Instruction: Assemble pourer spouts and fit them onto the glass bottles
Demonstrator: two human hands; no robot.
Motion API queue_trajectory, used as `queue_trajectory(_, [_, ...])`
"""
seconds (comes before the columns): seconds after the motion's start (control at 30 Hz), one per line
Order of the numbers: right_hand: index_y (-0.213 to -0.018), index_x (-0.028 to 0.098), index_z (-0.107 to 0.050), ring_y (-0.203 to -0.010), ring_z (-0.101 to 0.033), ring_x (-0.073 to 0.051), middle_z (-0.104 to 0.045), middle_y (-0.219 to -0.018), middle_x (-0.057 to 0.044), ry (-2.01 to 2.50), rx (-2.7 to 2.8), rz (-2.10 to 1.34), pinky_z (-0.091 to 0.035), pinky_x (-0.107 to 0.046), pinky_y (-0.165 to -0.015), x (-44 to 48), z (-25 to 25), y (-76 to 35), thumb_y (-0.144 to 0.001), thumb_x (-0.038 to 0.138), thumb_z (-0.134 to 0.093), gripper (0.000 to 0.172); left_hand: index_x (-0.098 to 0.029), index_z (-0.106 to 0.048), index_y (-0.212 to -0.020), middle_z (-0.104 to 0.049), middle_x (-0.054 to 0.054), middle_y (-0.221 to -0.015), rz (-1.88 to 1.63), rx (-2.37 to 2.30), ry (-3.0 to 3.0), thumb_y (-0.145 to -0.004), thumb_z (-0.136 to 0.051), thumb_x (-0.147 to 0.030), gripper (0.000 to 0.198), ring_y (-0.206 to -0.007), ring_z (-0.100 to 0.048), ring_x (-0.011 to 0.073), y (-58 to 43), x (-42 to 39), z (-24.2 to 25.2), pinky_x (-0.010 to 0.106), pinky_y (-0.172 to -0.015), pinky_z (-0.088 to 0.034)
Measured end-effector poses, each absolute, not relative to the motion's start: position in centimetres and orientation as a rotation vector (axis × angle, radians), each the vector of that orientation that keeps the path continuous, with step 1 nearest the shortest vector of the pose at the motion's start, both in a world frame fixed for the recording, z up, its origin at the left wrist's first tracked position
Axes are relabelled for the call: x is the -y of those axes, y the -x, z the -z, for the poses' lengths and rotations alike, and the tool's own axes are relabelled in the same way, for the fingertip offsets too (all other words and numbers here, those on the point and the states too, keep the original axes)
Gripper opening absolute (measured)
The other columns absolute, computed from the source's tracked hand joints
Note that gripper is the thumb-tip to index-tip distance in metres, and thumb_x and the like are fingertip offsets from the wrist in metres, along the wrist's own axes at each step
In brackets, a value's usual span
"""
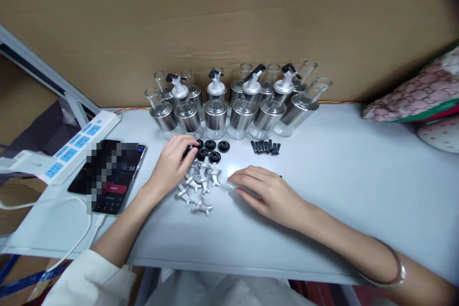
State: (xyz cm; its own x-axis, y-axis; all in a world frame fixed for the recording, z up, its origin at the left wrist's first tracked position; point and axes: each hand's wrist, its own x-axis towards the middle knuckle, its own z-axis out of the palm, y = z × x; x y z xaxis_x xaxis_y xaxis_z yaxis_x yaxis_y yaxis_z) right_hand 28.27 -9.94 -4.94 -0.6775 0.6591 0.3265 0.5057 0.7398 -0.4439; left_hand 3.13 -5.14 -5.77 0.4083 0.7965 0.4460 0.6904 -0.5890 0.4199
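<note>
My left hand [174,161] reaches over a heap of silver pour spouts [198,185], its fingertips closed on one of the black round seals [211,149] lying behind the heap. My right hand [267,192] rests palm down on the white table [340,186] to the right of the spouts, fingers stretched out, holding nothing. A short row of small black caps [266,147] lies further back. Behind these stand several glass and steel oil bottles [234,105], some fitted with spouts.
A phone [107,177] with a lit screen lies at the left, beside a white power strip [68,148] and a white cable [60,229]. A cardboard wall [229,24] rises behind the table. Patterned cushions [419,95] sit at the right. The table's front edge is close to me.
</note>
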Motion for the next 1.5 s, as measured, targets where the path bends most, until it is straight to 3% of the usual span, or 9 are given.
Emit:
queue_trajectory(0.17, [-0.098,0.017,-0.063,-0.118,-0.050,-0.028,-0.052,-0.130,-0.016,0.958,2.541,-0.481,-0.047,-0.046,-0.094,9.4,5.4,-26.9,-0.087,0.013,-0.049,0.017,-0.019,-0.056,-0.102,-0.060,0.008,-0.111,-0.670,-1.352,-2.502,-0.095,-0.041,-0.027,0.019,-0.106,-0.055,0.0222,-3.5,5.7,6.4,0.040,-0.092,-0.042])
queue_trajectory(0.37, [-0.111,0.018,-0.060,-0.122,-0.047,-0.027,-0.056,-0.124,-0.014,0.885,2.550,-0.628,-0.045,-0.048,-0.097,9.2,5.6,-26.7,-0.088,0.015,-0.050,0.025,-0.018,-0.057,-0.100,-0.064,0.007,-0.101,-0.702,-1.366,-2.505,-0.094,-0.040,-0.023,0.018,-0.099,-0.059,0.0215,-3.4,5.9,6.1,0.039,-0.087,-0.042])
queue_trajectory(0.57, [-0.115,0.021,-0.061,-0.108,-0.057,-0.020,-0.058,-0.115,-0.011,0.955,2.386,-0.915,-0.048,-0.040,-0.095,9.8,5.5,-28.2,-0.089,0.016,-0.051,0.028,-0.017,-0.054,-0.105,-0.064,0.010,-0.106,-0.785,-1.068,-2.668,-0.090,-0.048,-0.020,0.017,-0.104,-0.057,0.0229,-4.6,7.1,5.3,0.041,-0.092,-0.041])
queue_trajectory(0.7, [-0.108,0.022,-0.065,-0.101,-0.059,-0.017,-0.058,-0.108,-0.007,1.015,2.127,-1.155,-0.047,-0.038,-0.094,9.7,4.9,-29.0,-0.085,0.014,-0.058,0.025,-0.018,-0.048,-0.113,-0.061,0.012,-0.114,-0.740,-0.868,-2.741,-0.086,-0.057,-0.022,0.029,-0.110,-0.055,0.0250,-5.3,7.8,5.0,0.044,-0.095,-0.040])
queue_trajectory(0.87, [-0.093,0.019,-0.069,-0.081,-0.067,-0.008,-0.065,-0.095,-0.002,0.766,1.284,-1.957,-0.054,-0.020,-0.079,9.8,4.4,-29.2,-0.074,0.015,-0.073,0.020,-0.016,-0.037,-0.124,-0.062,0.016,-0.113,-0.927,-0.814,-2.719,-0.087,-0.059,-0.030,0.046,-0.104,-0.058,0.0240,-6.6,8.9,5.5,0.042,-0.089,-0.046])
queue_trajectory(1.0, [-0.094,0.018,-0.067,-0.077,-0.069,-0.005,-0.072,-0.080,0.002,0.580,0.679,-2.357,-0.052,-0.012,-0.077,10.5,4.6,-28.8,-0.066,0.013,-0.079,0.032,-0.018,-0.042,-0.119,-0.064,0.013,-0.109,-0.983,-0.725,-2.799,-0.091,-0.049,-0.016,0.029,-0.102,-0.061,0.0208,-7.2,9.8,5.9,0.041,-0.090,-0.046])
queue_trajectory(1.23, [-0.078,0.014,-0.063,-0.058,-0.067,-0.004,-0.069,-0.068,0.005,0.834,0.601,-2.267,-0.053,-0.009,-0.058,10.9,4.6,-28.1,-0.064,0.011,-0.081,0.023,-0.013,-0.053,-0.103,-0.068,0.010,-0.097,-1.092,-0.676,-2.736,-0.093,-0.050,-0.019,0.012,-0.093,-0.063,0.0167,-7.3,9.9,5.7,0.032,-0.082,-0.050])
queue_trajectory(1.5, [-0.078,0.014,-0.060,-0.055,-0.062,-0.008,-0.067,-0.064,0.000,1.018,0.988,-2.074,-0.050,-0.018,-0.053,11.0,4.5,-27.5,-0.070,0.034,-0.076,0.027,-0.013,-0.054,-0.090,-0.068,0.005,-0.078,-1.058,-0.735,-2.650,-0.096,-0.043,-0.018,0.013,-0.071,-0.063,0.0122,-7.4,10.1,5.3,0.032,-0.077,-0.052])
